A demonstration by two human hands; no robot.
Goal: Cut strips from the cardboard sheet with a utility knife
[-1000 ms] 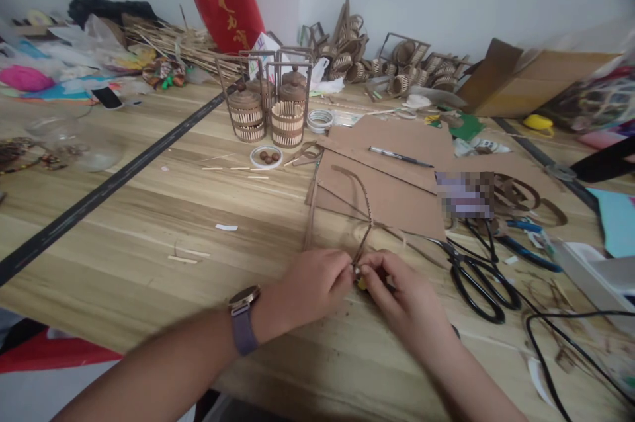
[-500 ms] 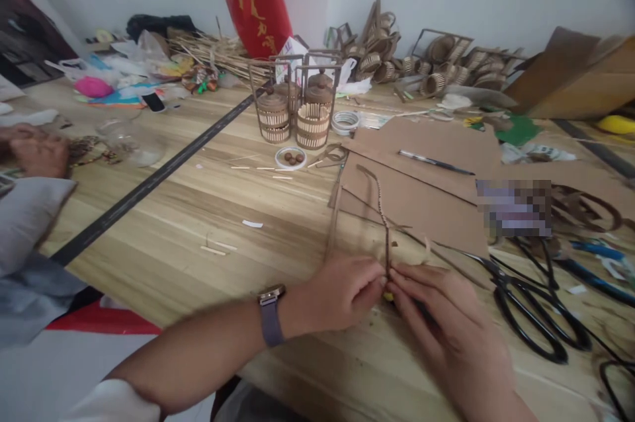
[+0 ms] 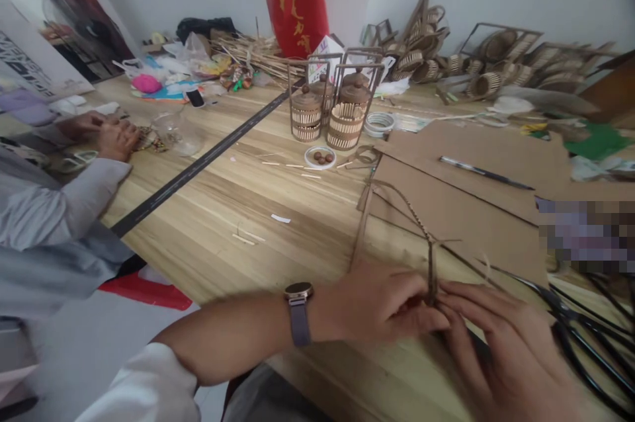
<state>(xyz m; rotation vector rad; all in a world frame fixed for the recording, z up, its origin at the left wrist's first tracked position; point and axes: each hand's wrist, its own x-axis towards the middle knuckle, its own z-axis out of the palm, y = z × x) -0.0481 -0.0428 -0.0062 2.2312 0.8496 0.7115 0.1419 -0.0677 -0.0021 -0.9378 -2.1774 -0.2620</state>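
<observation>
My left hand, with a watch on the wrist, and my right hand meet at the near edge of the wooden table. Both pinch the lower end of a thin brown twisted strip that arcs up over a sheet of cardboard. The fingers of both hands are closed round the strip's end. A thin brown stick lies just left of the strip.
Black scissors lie right of my right hand. Two small woven lidded baskets in frames and a small dish of beads stand mid-table. More woven pieces and a red bag line the wall. Another person's hands work at the left.
The view has swung left, bringing another person at the left into sight. My hands stay pinched on the strip's end, and now sit lower right in the picture.
</observation>
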